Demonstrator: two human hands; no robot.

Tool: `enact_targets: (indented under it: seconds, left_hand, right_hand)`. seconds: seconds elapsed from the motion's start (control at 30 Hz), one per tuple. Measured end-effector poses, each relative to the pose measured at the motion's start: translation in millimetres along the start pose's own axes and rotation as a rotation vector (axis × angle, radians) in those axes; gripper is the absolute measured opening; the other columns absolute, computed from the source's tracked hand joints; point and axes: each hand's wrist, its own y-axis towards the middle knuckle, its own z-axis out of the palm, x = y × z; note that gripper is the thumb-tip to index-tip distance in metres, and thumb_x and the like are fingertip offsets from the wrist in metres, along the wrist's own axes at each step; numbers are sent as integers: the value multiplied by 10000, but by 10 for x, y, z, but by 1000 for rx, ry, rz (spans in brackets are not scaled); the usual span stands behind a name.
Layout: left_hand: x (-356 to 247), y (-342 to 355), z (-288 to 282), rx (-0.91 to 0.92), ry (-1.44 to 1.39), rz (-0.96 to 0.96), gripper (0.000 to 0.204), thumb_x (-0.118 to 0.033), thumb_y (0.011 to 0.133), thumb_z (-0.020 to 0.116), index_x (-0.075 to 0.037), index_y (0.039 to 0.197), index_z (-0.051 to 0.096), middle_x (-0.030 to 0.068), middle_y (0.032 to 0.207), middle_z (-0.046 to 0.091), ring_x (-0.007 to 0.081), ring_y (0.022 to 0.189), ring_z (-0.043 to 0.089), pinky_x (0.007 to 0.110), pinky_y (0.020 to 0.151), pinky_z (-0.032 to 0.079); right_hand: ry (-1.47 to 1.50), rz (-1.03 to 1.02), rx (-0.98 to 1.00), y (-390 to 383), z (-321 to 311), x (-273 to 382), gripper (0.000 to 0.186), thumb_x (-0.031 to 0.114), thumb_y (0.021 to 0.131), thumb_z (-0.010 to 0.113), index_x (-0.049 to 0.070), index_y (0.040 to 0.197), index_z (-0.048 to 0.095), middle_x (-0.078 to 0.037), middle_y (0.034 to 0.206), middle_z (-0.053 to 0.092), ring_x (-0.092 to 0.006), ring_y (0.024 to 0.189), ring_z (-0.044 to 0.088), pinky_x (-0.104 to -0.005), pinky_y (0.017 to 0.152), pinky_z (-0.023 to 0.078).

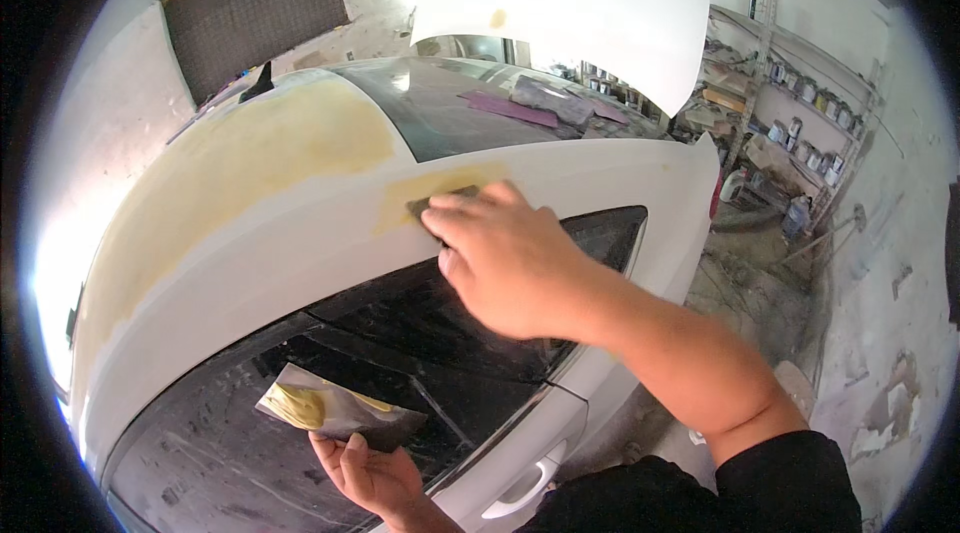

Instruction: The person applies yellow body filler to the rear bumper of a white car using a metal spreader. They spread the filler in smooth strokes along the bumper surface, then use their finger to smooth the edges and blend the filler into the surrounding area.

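My right hand [515,258] grips a dark, flat putty spreader [445,201]. Its edge rests on a yellow filler patch [395,201] on the white roof rail above the side windows. Lower down, in front of the dark side window [230,453], my left hand [368,473] pinches a thin grey putty plate [345,415] by its near edge. A lump of yellow putty [300,405] sits at the plate's left end, with a smear along its far edge. A broad coat of yellow filler [270,148] covers much of the car's roof.
Purple and grey sheets [510,110] lie on the rear glass. Behind the car, a white panel [570,3] stands raised. Shelves with several cans [815,98] line the right wall, with clutter on the floor below. A door handle [525,488] protrudes near my body.
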Motion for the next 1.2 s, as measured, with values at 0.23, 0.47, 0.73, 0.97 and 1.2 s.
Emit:
enact_targets:
  seconds: [0.23,0.47,0.73,0.97,1.2]
  left_hand:
    - [-24,99,40,55,2,22,619,-13,839,540,20,1446,422,181,1315,584,306,1239,570,455,1110,429]
    - [-31,64,37,27,48,15,649,-7,816,535,9,1450,401,178,1345,544,316,1225,550,465,1064,452]
    - [25,48,81,6,23,-20,652,2,819,528,23,1456,392,190,1356,536,320,1214,560,466,1046,466]
    - [39,52,62,57,21,-3,636,-16,828,540,14,1453,425,181,1315,582,306,1224,575,462,1094,443]
    - [37,27,79,82,28,-34,621,-13,840,544,10,1450,429,186,1323,579,301,1230,574,464,1096,441]
  right_hand:
    - [24,-16,-32,-271,-124,-72,407,168,948,576,34,1332,571,-158,1400,573,-351,1252,533,-535,1019,448]
    - [160,269,131,152,-370,-581,429,199,998,513,27,1391,528,-176,1392,573,-356,1314,481,-490,1099,411]
    - [50,70,20,-210,-48,-196,429,186,976,531,45,1381,540,-129,1437,542,-355,1311,477,-515,1075,413]
    - [110,295,96,-64,-417,-693,425,203,962,573,29,1350,568,-179,1398,571,-352,1317,476,-467,1055,417]
    - [90,179,96,-60,-191,-586,426,170,955,573,27,1356,556,-158,1431,547,-342,1319,487,-461,1078,427]
